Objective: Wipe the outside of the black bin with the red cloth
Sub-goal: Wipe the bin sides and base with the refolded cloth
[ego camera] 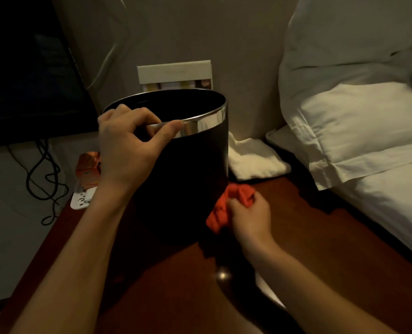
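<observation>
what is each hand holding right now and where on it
The left hand grips the black bin by its silver rim, thumb outside. The right hand grips the bunched red cloth, held against the bin's lower side.

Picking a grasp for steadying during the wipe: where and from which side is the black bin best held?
Probably at the silver rim band, from above on the near-left side, where the left hand already grips it with fingers inside and thumb outside. The black bin stands upright and open-topped on the wooden table, so the rim is reachable, and the lower right wall stays free for the red cloth in the right hand.
</observation>
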`<state>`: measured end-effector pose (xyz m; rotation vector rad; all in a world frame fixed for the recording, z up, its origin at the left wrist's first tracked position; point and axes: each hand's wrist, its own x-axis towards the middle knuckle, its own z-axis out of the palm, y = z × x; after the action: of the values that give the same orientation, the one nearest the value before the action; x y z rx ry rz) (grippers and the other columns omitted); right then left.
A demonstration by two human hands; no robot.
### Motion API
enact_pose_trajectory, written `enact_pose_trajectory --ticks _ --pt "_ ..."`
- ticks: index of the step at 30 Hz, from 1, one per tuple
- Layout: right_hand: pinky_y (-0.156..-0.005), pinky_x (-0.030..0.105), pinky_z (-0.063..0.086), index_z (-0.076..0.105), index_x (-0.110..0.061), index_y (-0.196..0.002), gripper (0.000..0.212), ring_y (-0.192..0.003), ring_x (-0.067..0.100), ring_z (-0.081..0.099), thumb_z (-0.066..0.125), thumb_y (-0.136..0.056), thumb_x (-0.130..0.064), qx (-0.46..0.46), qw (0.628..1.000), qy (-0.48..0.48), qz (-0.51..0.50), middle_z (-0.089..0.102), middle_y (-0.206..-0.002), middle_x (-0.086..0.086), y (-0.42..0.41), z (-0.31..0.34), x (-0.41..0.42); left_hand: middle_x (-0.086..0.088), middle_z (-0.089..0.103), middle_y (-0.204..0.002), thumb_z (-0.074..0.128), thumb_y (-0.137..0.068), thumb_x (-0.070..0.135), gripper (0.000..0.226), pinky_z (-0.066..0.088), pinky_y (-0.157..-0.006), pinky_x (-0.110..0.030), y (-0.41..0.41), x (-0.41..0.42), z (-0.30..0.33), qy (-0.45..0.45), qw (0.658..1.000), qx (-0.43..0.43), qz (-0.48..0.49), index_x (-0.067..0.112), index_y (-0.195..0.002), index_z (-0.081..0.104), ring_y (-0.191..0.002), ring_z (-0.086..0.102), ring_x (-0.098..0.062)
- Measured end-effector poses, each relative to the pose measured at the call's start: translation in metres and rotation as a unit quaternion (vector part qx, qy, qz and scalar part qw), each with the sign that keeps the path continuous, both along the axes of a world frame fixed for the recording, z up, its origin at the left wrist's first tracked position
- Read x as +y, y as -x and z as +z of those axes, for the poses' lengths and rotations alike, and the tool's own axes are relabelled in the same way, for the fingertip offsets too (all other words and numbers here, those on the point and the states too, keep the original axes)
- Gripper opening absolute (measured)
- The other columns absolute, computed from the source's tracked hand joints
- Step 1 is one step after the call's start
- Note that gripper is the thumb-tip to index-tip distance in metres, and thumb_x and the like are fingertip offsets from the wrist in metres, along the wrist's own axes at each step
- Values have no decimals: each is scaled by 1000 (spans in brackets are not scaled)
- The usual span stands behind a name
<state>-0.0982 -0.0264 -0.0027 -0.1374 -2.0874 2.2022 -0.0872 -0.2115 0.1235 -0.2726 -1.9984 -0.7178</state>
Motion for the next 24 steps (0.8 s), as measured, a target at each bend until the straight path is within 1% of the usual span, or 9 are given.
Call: enact_pose_trajectory --ticks 2,7,10,13,15,17,20,22,24 --pt "-57 38 60 63 -7 -99 8 -60 25 64 59 -95 -1 64 991 113 22 64 -77 13 1 41 -3 11 47 -69 67 -84 49 30 30 -82 -23 0 0 0 1 1000 1 4 22 -73 59 -73 43 2" --pt "-71 18 54 64 -13 -101 12 -82 8 69 72 -93 -14 263 962 42 -62 69 -90 0 0 81 -15 11 47 -69 65 -83 53 31 30 -83 -22 0 -1 1 -2 1000 -2 5 24 -72 58 -73 43 3" --pt "-70 17 54 67 -16 -99 13 -78 4 69 70 -91 -7 156 986 21 -61 71 -89 0 9 41 -9 5 50 -69 64 -82 54 31 33 -85 -30 -2 1 2 -14 1000 -1 -8 25 -71 58 -73 44 2" --pt "-68 46 60 65 -22 -74 14 -63 27 66 66 -78 -9 -6 999 -22 -41 69 -69 4 19 -7 1 7 49 -67 63 -82 56 35 34 -86 -35 -2 5 3 -30 999 -1 -14 24 -67 58 -71 44 0" --pt "-56 52 55 56 -18 -66 23 -53 29 58 59 -79 1 -38 999 -7 -22 63 -63 11 15 -10 5 9 48 -63 63 -82 56 38 38 -85 -40 0 6 4 -43 999 8 -20 22 -65 59 -67 45 -2" --pt "-55 39 50 56 -18 -71 30 -54 28 58 58 -87 7 20 999 16 -25 62 -68 13 6 21 2 9 48 -60 64 -83 55 43 41 -78 -44 2 6 5 -58 998 14 -27 18 -61 61 -62 44 -4" --pt "-62 21 53 65 -16 -92 7 -72 12 68 71 -93 -13 239 969 7 -56 69 -82 3 -6 78 3 5 50 -55 65 -85 51 50 41 -67 -40 4 3 6 -80 996 19 -36 12 -55 59 -56 44 -9" --pt "-66 22 53 63 -18 -93 14 -76 15 66 76 -90 -21 329 942 -9 -72 67 -84 2 -6 89 5 10 49 -50 66 -87 46 47 36 -60 -29 5 -3 7 -107 993 24 -49 21 -49 55 -50 40 -6" --pt "-70 21 52 63 -20 -95 15 -79 14 65 77 -89 -19 329 941 -38 -75 66 -87 1 -3 73 8 15 45 -45 67 -87 42 48 32 -57 -21 5 -11 8 -126 990 17 -65 28 -44 49 -45 36 -2"
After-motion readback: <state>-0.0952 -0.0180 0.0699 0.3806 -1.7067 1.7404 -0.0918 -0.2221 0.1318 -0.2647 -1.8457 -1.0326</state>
